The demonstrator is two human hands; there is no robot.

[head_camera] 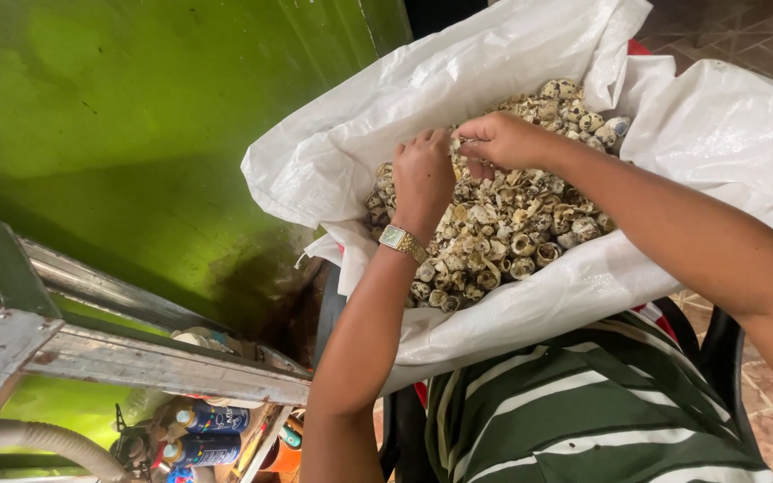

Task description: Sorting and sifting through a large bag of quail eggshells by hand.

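A white woven sack [530, 313] lies open in front of me, filled with a heap of speckled broken eggshells [512, 233]. My left hand [422, 174], with a gold wristwatch [402, 241] on the wrist, reaches into the heap, fingers curled down among the shells. My right hand [498, 141] comes in from the right and meets it at the top of the pile, fingertips pinched on a small shell piece. The two hands almost touch. What the left fingers hold is hidden.
A green wall [136, 116] stands to the left. A grey metal frame [136, 358] runs below it, with spray cans [212, 420] and a hose [55, 443] underneath. My green striped shirt [583, 420] fills the bottom; tiled floor [762, 36] lies at upper right.
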